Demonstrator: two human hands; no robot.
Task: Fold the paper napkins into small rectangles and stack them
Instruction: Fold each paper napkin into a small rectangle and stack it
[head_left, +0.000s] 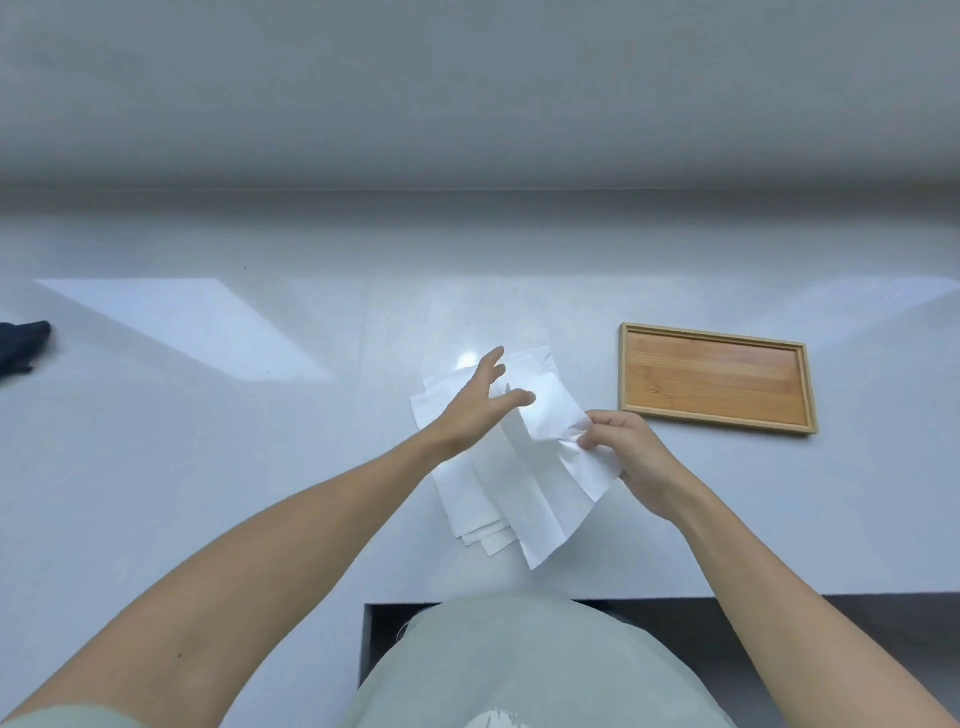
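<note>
A loose pile of white paper napkins (470, 493) lies fanned out on the white table in front of me. The top napkin (556, 483) is partly unfolded and lifted at its right edge, where my right hand (631, 457) pinches it between thumb and fingers. My left hand (480, 400) hovers over the far part of the pile with fingers spread, holding nothing; whether it touches the paper I cannot tell.
A shallow wooden tray (716, 332) lies to the right of the napkins. A dark cloth-like object (21, 345) sits at the far left edge. The table's near edge (727, 596) runs just in front of my body.
</note>
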